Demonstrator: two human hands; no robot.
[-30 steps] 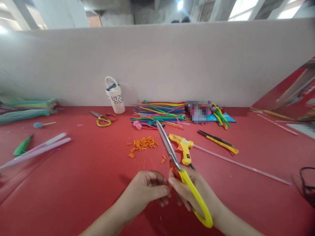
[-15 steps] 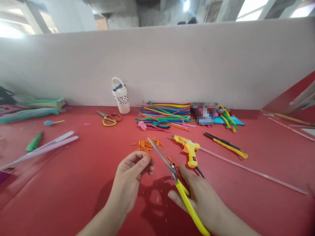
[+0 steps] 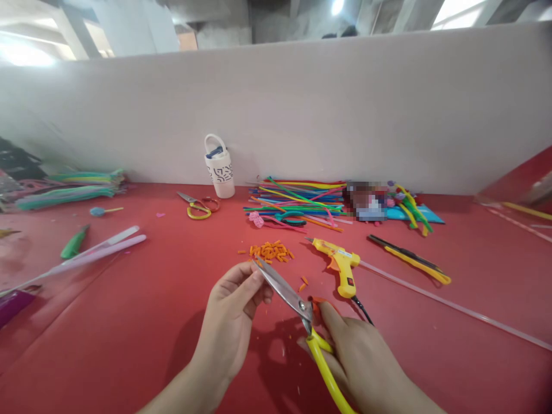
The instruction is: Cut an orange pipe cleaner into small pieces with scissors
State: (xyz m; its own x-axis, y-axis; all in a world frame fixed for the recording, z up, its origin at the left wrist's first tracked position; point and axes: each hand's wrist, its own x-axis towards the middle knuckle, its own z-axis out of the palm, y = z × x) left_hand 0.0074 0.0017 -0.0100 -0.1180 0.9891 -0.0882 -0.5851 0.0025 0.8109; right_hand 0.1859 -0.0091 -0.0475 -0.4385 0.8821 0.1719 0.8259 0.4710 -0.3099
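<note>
Thumb and forefinger of my left hand (image 3: 235, 313) are pinched on a small orange piece, mostly hidden by the fingertips and the blade. My right hand (image 3: 366, 351) grips yellow-handled scissors (image 3: 284, 287), their blades pointing up and left. The blade tips lie right at my left fingertips. Just beyond them on the red table is a pile of short orange pieces (image 3: 271, 251). A couple of loose orange bits (image 3: 303, 283) rest to the right of the blades. Tiny light scraps are scattered under the scissors.
A yellow glue gun (image 3: 340, 264) with a long clear glue stick lies right of the pile. Behind are pipe cleaners (image 3: 297, 201), a white cup (image 3: 221, 172) and another pair of scissors (image 3: 196, 207). A black-and-yellow tool (image 3: 409, 260) lies right; a green-handled item (image 3: 75, 242) left.
The scissors' blades have come together, and their tips now meet my left fingertips. Another orange bit lies on the table near the glue gun. The view has shifted slightly.
</note>
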